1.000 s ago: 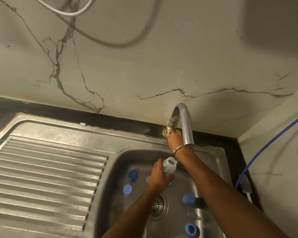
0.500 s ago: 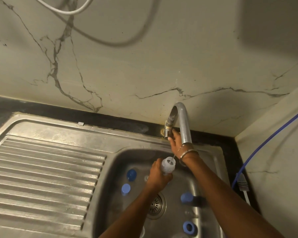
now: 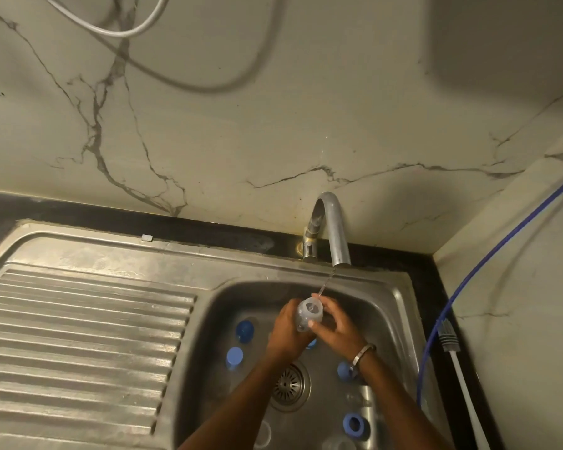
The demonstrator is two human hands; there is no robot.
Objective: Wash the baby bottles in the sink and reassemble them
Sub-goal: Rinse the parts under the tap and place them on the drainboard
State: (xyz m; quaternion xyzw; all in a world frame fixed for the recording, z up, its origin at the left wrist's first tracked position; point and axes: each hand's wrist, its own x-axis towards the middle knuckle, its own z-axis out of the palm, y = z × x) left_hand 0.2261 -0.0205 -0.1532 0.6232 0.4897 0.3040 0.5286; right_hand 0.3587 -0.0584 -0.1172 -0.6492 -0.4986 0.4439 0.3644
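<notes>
Currently both hands hold the clear bottle (image 3: 309, 315) over the sink (image 3: 400, 306), mouth tilted up under a thin stream from the tap (image 3: 333, 228). Left hand (image 3: 288, 332) fingers curl round its body; right hand (image 3: 335, 326) pinches it, thumb on the front. Blue caps (image 3: 234, 357) and a blue ring (image 3: 354, 424) lie on the basin floor around the drain (image 3: 288, 386).

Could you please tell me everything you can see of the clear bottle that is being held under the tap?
The bottle is small, of clear, slightly cloudy plastic as it looks, with no cap or teat on it. It is tilted, its open mouth turned up and back toward the tap, whose thin stream of water reaches the mouth. It is held above the sink basin, the left hand gripping it from the left and the right hand from the right, thumb on its side.
</notes>
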